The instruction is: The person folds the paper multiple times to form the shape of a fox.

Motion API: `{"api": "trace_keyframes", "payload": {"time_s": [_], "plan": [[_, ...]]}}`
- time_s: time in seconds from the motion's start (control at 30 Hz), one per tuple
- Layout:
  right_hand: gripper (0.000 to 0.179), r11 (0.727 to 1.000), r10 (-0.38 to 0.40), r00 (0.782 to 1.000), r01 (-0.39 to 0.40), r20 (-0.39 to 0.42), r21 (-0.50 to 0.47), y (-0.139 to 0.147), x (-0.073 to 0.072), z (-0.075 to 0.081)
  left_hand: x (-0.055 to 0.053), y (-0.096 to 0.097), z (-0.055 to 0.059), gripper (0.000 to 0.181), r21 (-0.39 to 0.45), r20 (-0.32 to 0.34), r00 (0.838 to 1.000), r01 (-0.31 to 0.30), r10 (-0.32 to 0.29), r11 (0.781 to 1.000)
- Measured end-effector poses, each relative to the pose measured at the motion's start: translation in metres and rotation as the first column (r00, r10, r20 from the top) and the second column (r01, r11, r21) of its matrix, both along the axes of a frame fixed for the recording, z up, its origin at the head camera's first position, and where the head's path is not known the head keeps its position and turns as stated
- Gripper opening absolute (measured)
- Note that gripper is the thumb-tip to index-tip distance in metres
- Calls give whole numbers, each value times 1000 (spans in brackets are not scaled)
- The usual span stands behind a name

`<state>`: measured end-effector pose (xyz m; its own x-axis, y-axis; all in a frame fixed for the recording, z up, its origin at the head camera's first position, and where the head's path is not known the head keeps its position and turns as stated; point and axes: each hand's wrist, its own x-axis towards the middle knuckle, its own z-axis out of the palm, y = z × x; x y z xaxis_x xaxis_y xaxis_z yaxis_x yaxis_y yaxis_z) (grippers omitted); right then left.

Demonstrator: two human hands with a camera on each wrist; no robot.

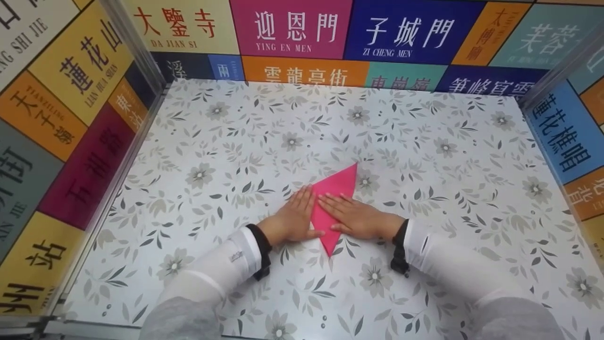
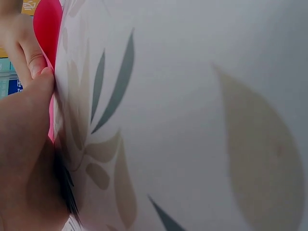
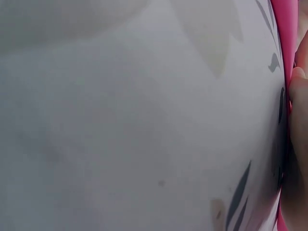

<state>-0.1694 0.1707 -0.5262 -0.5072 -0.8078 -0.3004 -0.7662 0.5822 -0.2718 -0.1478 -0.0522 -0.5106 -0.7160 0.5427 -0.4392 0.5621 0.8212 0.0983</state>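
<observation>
A folded sheet of pink paper lies on the table, pointed at its far right and near ends. My left hand rests along its left edge, fingers straight and thumb reaching over the near part. From the other side, my right hand lies flat across the middle, its straight fingers pressing on the paper and covering part of it. In the left wrist view, the left hand stays low beside the paper, one edge of which curves up. The right wrist view catches the right hand only at its edge.
The table has a white cover printed with grey flowers and leaves. Panels with coloured blocks of lettering stand behind it, on the left and on the right. Black bands circle both wrists.
</observation>
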Motion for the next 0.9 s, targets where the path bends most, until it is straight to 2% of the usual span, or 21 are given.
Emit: {"api": "trace_keyframes", "payload": {"time_s": [0.23, 0.43, 0.57, 0.77, 0.9], "plan": [[71, 1000, 11, 1000, -11, 20, -8, 3, -2, 1, 0, 0, -1, 103, 15, 12, 1000, 0, 0, 1000], [71, 999, -29, 1000, 29, 12, 33, 7, -5, 2, -2, 1, -2, 104, 12, 9, 1000, -4, 4, 1000], [72, 999, -39, 999, 39, 22, 24, 8, -7, 2, -2, 1, -2, 104, 4, 8, 1000, 3, -3, 1000], [71, 998, -67, 997, 67, -25, 20, 11, -11, 3, -2, 1, -1, 102, -6, -23, 1000, 20, -20, 1000], [71, 997, -71, 997, 72, -18, 27, 12, -14, 3, -2, 1, -2, 102, -4, -16, 1000, 15, -15, 1000]]}}
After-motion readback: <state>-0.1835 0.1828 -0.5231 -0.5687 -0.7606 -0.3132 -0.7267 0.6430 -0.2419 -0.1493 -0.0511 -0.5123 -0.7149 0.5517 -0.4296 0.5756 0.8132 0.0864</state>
